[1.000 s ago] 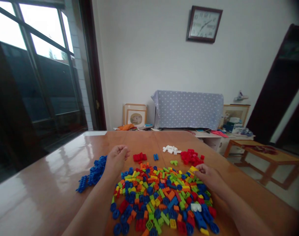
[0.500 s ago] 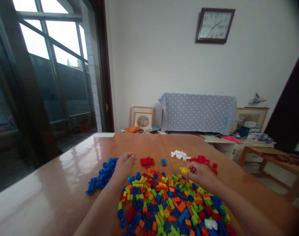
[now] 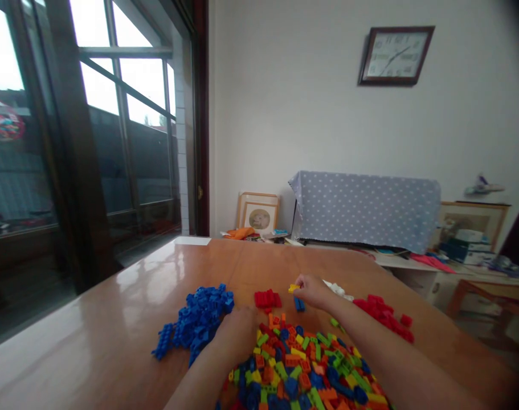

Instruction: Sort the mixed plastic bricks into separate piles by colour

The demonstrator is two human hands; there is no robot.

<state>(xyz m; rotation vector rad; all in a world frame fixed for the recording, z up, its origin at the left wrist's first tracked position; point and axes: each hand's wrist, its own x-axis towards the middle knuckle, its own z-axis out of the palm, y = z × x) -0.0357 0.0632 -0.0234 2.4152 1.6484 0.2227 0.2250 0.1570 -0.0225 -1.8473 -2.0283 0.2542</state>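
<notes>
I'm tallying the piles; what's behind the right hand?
Part of the white pile shows beyond the right hand, on the table. Whatever lies directly behind the hand is covered, so the pile's full extent can't be seen.

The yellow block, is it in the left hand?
No, the yellow block is in the fingers of the right hand, while the left hand is at the mixed pile's edge.

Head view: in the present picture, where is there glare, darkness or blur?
All in the head view: pale glare on the left side of the table; sky through the windows bleached white; upper right corner dark; numerals on the clock and mixed bricks slightly soft.
</notes>
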